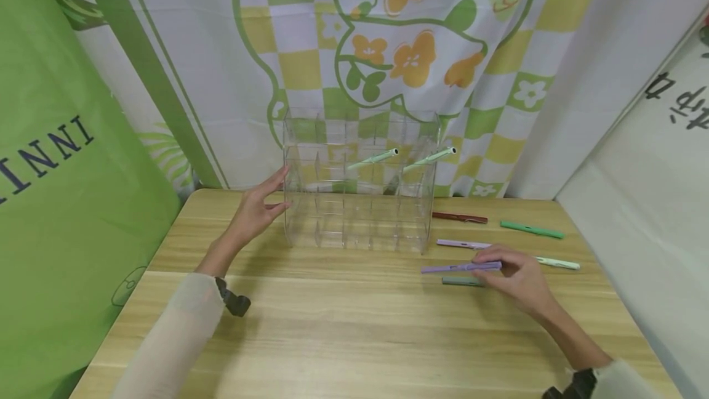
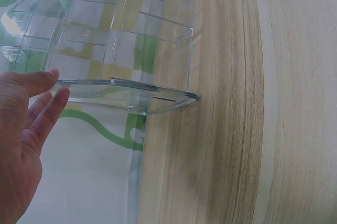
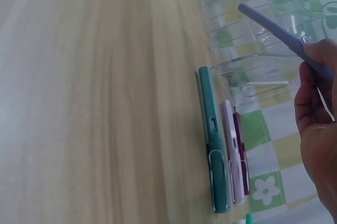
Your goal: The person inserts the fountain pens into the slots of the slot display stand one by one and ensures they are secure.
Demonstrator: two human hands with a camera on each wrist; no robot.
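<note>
A clear acrylic rack [image 1: 357, 220] with several compartments stands upright towards the back of the wooden table. My left hand [image 1: 256, 214] touches its left side panel with extended fingers and thumb; the left wrist view shows the fingertips at the panel's edge. Two pale green pens, one left [image 1: 376, 157] and one right [image 1: 432, 157], sit slanted in the rack's upper part, ends jutting out. To the right, my right hand [image 1: 517, 276] pinches a purple pen [image 1: 451, 268] between thumb and fingers, above the table. The pen points left, towards the rack.
Around the right hand lie a dark red pen [image 1: 460, 217], a green pen [image 1: 532, 229], a lilac pen [image 1: 460, 243], a pale mint pen [image 1: 559, 263] and a dark teal pen [image 3: 213, 134]. A patterned curtain [image 1: 310, 29] hangs behind the rack.
</note>
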